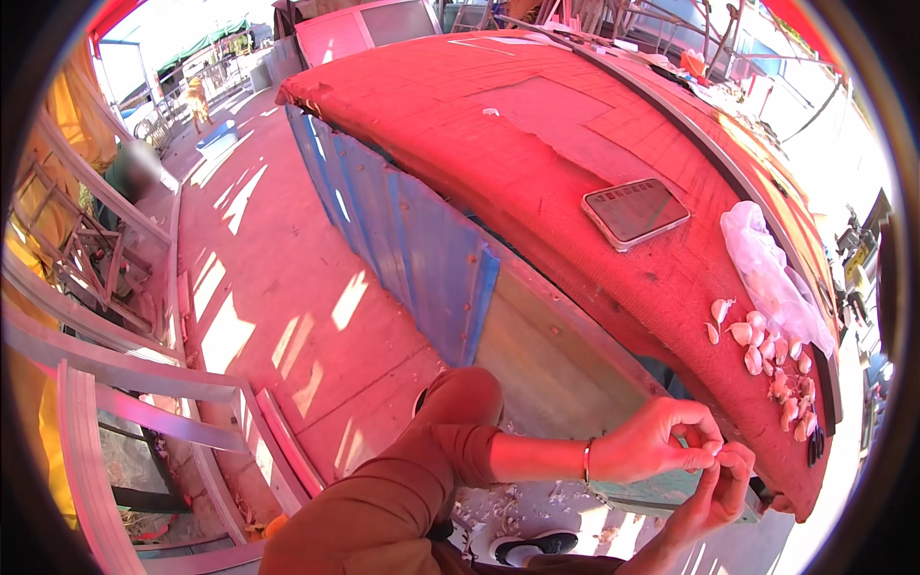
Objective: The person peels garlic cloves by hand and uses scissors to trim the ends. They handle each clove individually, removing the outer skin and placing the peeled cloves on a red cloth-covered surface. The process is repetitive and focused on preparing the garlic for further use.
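Beside the near right corner of a red-covered table [565, 182], my left hand [656, 443] and my right hand [717, 491] meet fingertip to fingertip. Both are closed in a pinch. A tiny pale spot shows where the fingers touch, but I cannot make out what they hold. A band circles my left wrist. Above my hands, a loose group of garlic cloves [754, 360] lies along the table's right side. A crumpled whitish plastic bag [770, 278] rests just behind them. Farther left on the tabletop is a phone [635, 213], lying flat.
Blue corrugated sheet [383, 225] and a plain panel [561, 359] close off the table's side near my knees. Pale scraps [508, 508] litter the ground by my shoe [534, 546]. Metal frames [153, 383] stand at left. A blue container [217, 139] sits farther back.
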### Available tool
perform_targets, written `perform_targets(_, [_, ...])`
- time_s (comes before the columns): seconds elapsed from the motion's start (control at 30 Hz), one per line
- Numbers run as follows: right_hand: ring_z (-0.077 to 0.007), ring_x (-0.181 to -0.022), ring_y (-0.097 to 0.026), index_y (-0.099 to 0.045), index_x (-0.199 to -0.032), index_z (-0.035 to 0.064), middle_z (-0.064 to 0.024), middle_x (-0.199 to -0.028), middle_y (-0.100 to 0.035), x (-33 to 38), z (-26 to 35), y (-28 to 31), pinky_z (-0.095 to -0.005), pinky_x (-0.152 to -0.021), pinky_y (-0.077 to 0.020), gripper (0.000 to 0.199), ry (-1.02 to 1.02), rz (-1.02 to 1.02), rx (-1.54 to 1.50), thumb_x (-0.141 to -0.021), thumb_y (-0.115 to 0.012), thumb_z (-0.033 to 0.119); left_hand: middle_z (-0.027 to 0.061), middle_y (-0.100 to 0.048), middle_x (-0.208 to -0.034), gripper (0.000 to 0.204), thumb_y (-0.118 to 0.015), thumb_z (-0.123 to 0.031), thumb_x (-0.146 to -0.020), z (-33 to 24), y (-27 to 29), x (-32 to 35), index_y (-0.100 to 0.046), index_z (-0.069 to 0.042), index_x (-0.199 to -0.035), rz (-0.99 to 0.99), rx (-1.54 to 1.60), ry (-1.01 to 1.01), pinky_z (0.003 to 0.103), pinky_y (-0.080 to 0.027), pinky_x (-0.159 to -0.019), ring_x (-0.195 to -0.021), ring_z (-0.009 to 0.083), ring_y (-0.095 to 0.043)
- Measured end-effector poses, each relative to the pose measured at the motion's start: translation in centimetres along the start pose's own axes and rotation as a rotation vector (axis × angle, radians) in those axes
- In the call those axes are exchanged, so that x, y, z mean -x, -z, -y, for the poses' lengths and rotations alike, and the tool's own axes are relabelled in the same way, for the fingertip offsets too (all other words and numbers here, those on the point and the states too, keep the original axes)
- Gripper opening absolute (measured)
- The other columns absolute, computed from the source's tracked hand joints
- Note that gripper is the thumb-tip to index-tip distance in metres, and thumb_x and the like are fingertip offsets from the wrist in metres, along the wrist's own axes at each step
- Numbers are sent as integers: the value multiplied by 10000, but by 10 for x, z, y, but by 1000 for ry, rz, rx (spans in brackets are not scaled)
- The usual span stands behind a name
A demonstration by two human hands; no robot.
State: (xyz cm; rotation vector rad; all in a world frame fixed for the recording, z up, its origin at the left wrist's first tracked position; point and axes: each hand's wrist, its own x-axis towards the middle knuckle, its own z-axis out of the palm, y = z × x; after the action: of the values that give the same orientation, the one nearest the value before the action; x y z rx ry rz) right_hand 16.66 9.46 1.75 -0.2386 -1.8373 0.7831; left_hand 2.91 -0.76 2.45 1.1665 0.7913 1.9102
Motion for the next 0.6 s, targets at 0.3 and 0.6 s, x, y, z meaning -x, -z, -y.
perform_targets(0.3, [-121, -810, -511, -560, -946, 4, -74, -1018, -538, -5, 17, 0, -243, -729, -417, 82, -39, 110, -48, -1000, -601, 50, 19, -654, -1017, 185, -711, -56, -973, -2, 6, 1, -643, 25, -1125, -81, 94, -96, 271, -563, -861, -958, 93, -635])
perform_targets(0.6, [-121, -835, -510, -570, -968, -14, -83, -1034, -553, -7, 8, 14, -243, -770, -412, 107, -48, 161, 20, -1028, -566, 75, 33, -669, -1005, 179, -689, -82, -994, -3, 9, -4, -652, 19, -1137, -77, 104, -118, 271, -545, -818, -938, 114, -662])
